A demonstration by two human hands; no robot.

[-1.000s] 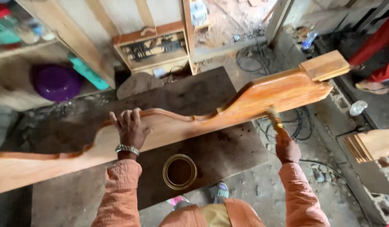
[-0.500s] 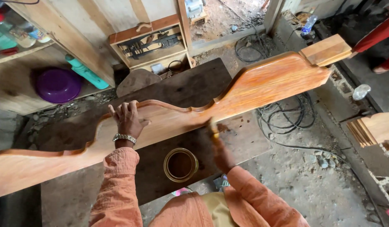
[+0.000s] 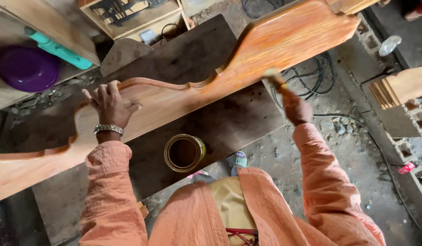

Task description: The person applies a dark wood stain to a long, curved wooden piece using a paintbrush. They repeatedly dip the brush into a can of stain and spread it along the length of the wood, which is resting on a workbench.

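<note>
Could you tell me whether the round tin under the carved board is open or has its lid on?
Open. The tin stands upright on the dark board with no lid, and its dark brown inside shows within the yellowish rim.

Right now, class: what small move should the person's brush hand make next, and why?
Probably draw the brush along the carved board toward its glossier wide end. The right hand holds it at the lower edge, while the left hand steadies the duller stretch.

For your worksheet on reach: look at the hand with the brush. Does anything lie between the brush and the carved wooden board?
Nothing visible does. The right hand holds the brush with its tip at the carved wooden board; the left hand rests flat on it farther along.
</note>
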